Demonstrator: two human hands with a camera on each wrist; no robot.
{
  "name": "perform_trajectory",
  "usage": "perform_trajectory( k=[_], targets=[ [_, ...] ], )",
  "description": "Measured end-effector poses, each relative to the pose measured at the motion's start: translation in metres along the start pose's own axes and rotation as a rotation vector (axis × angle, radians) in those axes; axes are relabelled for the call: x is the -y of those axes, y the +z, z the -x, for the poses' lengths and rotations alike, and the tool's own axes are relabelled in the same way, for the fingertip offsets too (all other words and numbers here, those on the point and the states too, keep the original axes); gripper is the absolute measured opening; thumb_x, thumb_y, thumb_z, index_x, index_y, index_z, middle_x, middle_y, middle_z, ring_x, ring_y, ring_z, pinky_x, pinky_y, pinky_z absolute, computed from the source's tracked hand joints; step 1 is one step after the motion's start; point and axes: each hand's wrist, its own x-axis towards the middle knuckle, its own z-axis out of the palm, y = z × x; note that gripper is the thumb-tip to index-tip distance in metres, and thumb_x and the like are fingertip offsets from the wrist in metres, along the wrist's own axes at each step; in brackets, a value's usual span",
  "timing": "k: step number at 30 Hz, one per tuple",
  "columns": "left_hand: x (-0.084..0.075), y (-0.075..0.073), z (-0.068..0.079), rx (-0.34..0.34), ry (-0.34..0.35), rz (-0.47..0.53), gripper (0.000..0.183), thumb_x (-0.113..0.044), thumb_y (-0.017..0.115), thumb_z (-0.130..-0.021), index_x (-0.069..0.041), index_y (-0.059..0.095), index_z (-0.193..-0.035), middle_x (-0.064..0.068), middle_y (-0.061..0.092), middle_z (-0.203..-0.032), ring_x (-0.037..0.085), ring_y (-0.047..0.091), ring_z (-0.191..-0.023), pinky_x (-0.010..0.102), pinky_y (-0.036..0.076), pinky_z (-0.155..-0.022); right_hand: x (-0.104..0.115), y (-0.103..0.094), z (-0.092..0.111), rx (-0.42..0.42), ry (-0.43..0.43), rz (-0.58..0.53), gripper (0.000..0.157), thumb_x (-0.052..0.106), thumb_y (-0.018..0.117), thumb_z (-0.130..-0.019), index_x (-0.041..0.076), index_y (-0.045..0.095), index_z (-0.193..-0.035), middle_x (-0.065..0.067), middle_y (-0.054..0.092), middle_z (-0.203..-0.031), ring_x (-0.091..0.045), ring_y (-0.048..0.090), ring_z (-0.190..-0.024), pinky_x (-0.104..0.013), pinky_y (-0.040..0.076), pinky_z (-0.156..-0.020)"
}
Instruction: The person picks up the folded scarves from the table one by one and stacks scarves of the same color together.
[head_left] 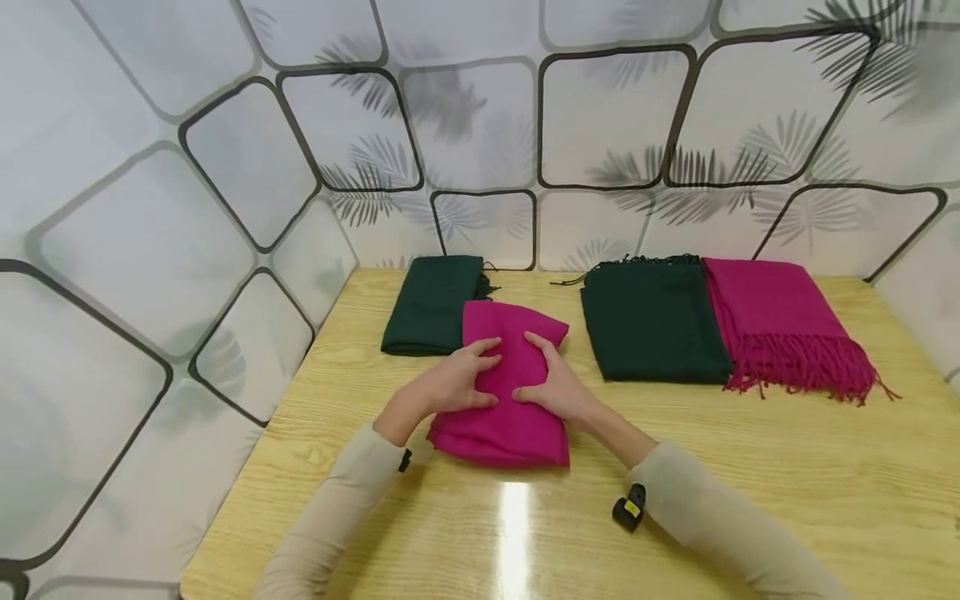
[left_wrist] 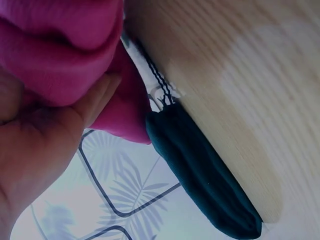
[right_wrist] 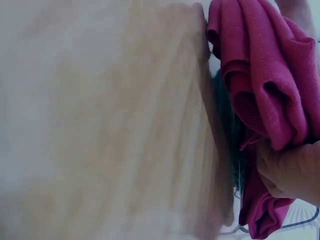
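Note:
Both hands hold a folded magenta scarf (head_left: 517,442) in the middle of the head view. My left hand (head_left: 457,382) grips its left side, and my right hand (head_left: 558,387) grips the right side, fingers spread across the cloth. In the left wrist view, fingers of the left hand (left_wrist: 45,140) press into the soft folds of the scarf (left_wrist: 60,45). Loose folds of the scarf (right_wrist: 270,70) bulge over the right hand (right_wrist: 295,170) in the right wrist view. A folded dark green scarf (head_left: 431,304) lies just behind, partly overlapped by the magenta one.
Another folded dark green scarf (head_left: 652,325) lies at the back right, beside a fringed magenta scarf (head_left: 780,300). All are on a light wooden table (head_left: 787,467). Behind stands a patterned white wall (head_left: 472,117), which also runs along the left side.

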Motion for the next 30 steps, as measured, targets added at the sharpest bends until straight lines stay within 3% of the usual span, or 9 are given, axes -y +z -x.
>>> perform_trajectory(
  k=[12, 20, 24, 30],
  targets=[
    [0.0, 0.011, 0.009, 0.139, -0.039, -0.028, 0.073, -0.031, 0.076, -0.089, 0.001, 0.045, -0.147, 0.017, 0.026, -0.161, 0.032, 0.029, -0.146, 0.04, 0.037, -0.113, -0.006, 0.006, 0.013, 0.025, 0.058, 0.069, 0.092, 0.01, 0.076, -0.084, 0.017, 0.019, -0.156, -0.017, 0.033, -0.151, -0.035, 0.043, -0.131, -0.049, 0.042, -0.105],
    [0.005, 0.009, 0.012, 0.215, -0.019, 0.013, 0.078, -0.031, 0.077, -0.088, -0.001, 0.04, -0.15, 0.017, 0.023, -0.162, 0.034, 0.027, -0.147, 0.039, 0.035, -0.114, -0.014, -0.019, 0.016, 0.118, 0.045, 0.169, 0.09, 0.018, 0.078, -0.085, 0.018, 0.023, -0.156, -0.018, 0.033, -0.151, -0.035, 0.041, -0.132, -0.051, 0.039, -0.106],
    [0.009, 0.009, 0.013, 0.228, -0.016, 0.046, 0.083, -0.031, 0.078, -0.087, -0.009, 0.036, -0.154, 0.013, 0.014, -0.165, 0.035, 0.02, -0.15, 0.044, 0.034, -0.114, -0.015, -0.032, 0.013, 0.207, 0.008, 0.278, 0.09, 0.022, 0.078, -0.085, 0.015, 0.022, -0.155, -0.018, 0.037, -0.147, -0.033, 0.046, -0.127, -0.049, 0.042, -0.103],
    [0.015, 0.015, 0.017, 0.263, -0.034, 0.105, 0.096, -0.037, 0.079, -0.084, -0.024, 0.023, -0.16, 0.008, -0.006, -0.167, 0.041, 0.005, -0.151, 0.052, 0.032, -0.114, -0.011, -0.036, 0.014, 0.265, -0.073, 0.492, 0.092, 0.027, 0.081, -0.084, 0.012, 0.024, -0.155, -0.017, 0.043, -0.143, -0.03, 0.048, -0.125, -0.048, 0.043, -0.102]
  ],
)
